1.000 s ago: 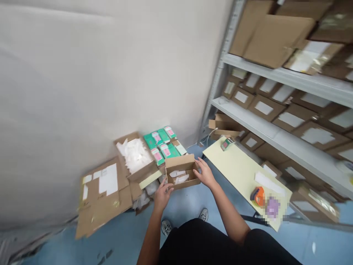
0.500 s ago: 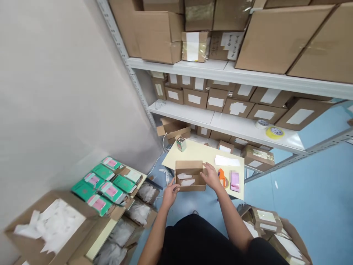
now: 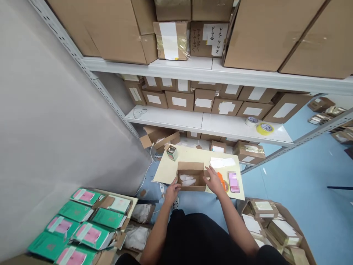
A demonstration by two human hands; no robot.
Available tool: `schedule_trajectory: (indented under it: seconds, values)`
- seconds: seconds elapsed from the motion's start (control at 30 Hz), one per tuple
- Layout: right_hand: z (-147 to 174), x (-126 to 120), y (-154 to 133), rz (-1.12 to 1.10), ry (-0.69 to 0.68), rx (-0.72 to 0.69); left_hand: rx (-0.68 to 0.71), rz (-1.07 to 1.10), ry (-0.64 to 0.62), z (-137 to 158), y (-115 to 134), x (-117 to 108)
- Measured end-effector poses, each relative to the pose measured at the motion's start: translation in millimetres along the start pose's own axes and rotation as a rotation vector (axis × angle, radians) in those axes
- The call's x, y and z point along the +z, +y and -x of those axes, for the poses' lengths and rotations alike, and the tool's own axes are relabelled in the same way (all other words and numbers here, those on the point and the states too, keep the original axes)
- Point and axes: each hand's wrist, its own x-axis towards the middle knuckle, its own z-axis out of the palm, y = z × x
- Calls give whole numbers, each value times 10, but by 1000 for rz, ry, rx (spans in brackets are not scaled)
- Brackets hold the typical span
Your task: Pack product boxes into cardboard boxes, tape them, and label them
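Two hands are on one open cardboard box (image 3: 193,188): the near left corner is clamped in the left hand (image 3: 173,190), and the right end is gripped by the right hand (image 3: 213,180) with its fingers spread. The box is held level at the near edge of the counter (image 3: 190,154); whether any weight is taken by the counter can't be told from this angle. Main risk: tilt. Two white elongated pieces (image 3: 187,179) are lying loose, with no lid over them, so they could be slid to one end or tipped out if one hand is dropped lower. Second: if the box is set down with its base half over the edge, it could be toppled once released. Third: clearance on the right. The orange tape dispenser (image 3: 221,179) is just beside the right hand, so it could be knocked by the knuckles or pinned under the box. The raised back flap (image 3: 191,165) could be bent if pushed against anything. Thin walls could also be buckled by too hard a squeeze.
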Motion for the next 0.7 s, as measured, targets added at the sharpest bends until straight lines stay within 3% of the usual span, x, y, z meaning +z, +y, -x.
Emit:
schedule_trajectory:
  seconds: [0.23, 0.33, 0.4, 0.47, 0.57, 0.63, 0.7]
  values:
    - [-553, 373, -443, -9, 11, 17, 65, 6, -129, -1011, -173, 4]
    - [-804, 635, -581, -103, 12, 23, 53, -8, -287, -1250, -298, -39]
    - [-953, 844, -634, -202, 8, 54, 77, 14, -328, -1304, -409, -83]
    - [-1093, 1074, -662, -329, 4, 141, 66, 63, -270, -1313, -533, -148]
    - [-1313, 1431, -682, -564, 7, 294, -72, 128, -55, -1394, -708, -337]
    - [-1484, 1664, -705, -699, 4, 348, -159, 116, 73, -1573, -787, -532]
    - [-1666, 1894, -758, -746, -6, 385, -207, 62, 120, -1843, -812, -753]
